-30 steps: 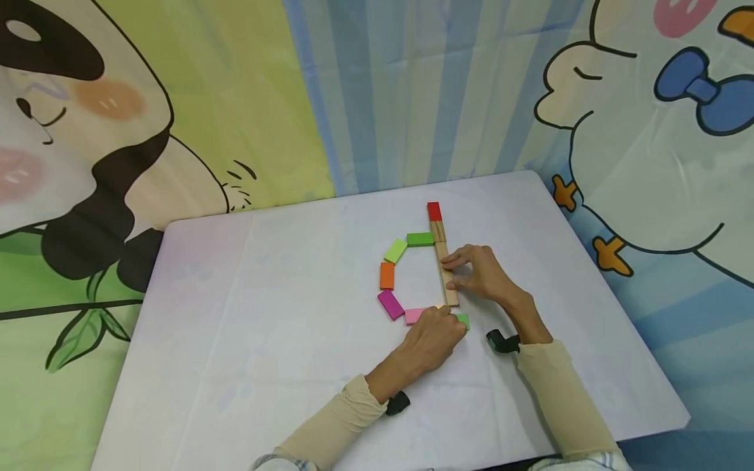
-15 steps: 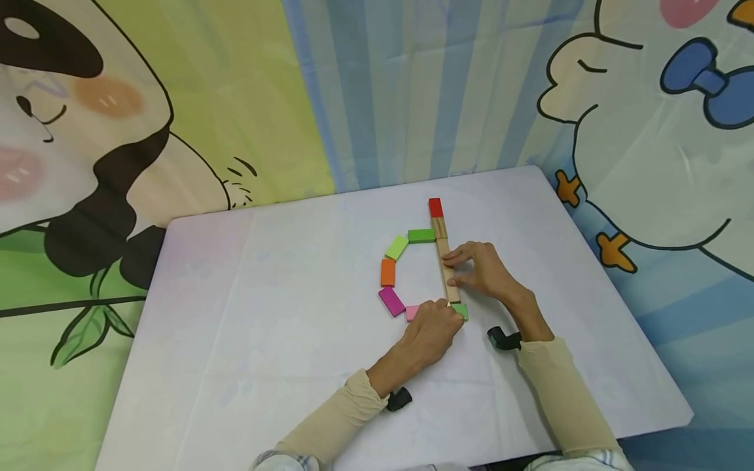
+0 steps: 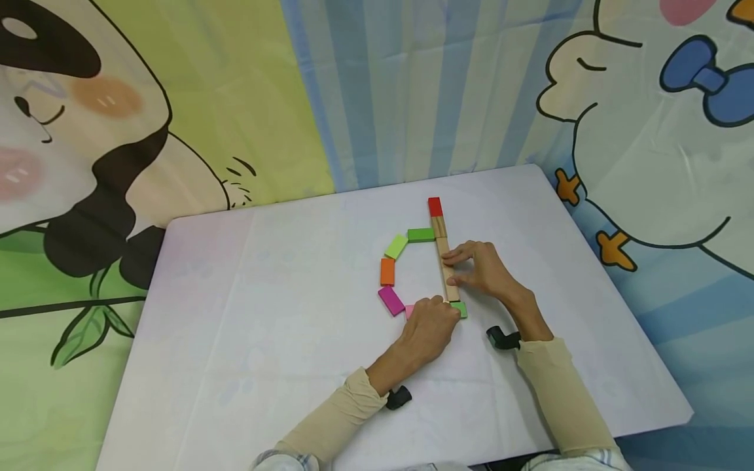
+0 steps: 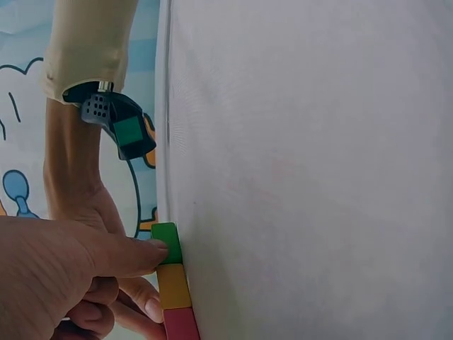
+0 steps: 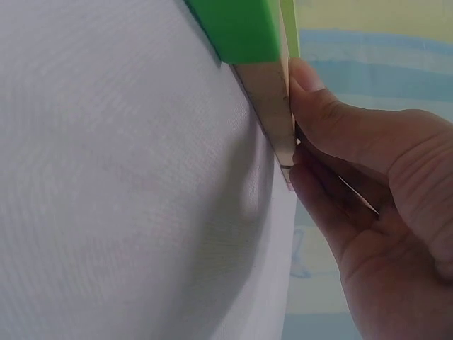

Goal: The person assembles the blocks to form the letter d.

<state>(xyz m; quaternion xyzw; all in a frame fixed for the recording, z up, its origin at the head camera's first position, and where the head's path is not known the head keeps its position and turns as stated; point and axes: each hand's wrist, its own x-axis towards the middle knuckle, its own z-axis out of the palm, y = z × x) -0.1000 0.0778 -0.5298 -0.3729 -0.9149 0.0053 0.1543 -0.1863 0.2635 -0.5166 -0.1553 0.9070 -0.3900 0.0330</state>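
Note:
My left hand is at the near end of a shape of small blocks. In the left wrist view its thumb lies on a green block, with the other fingers curled behind. A yellow block and a pink block line up beside the green one; in the head view the hand mostly covers them. With fingertips spread along it, my right hand touches the right side of a plain wooden strip. That strip's near end meets the green block.
A red block tops the wooden line. Curving round its left side are a green block, a lime block, an orange block and a magenta block. All lie on a white table; cartoon-printed cloth hangs behind.
My left hand has shifted slightly away from me, bringing the near green block up against the wooden strip's end and closing a small gap. The right hand holds its place on the strip.

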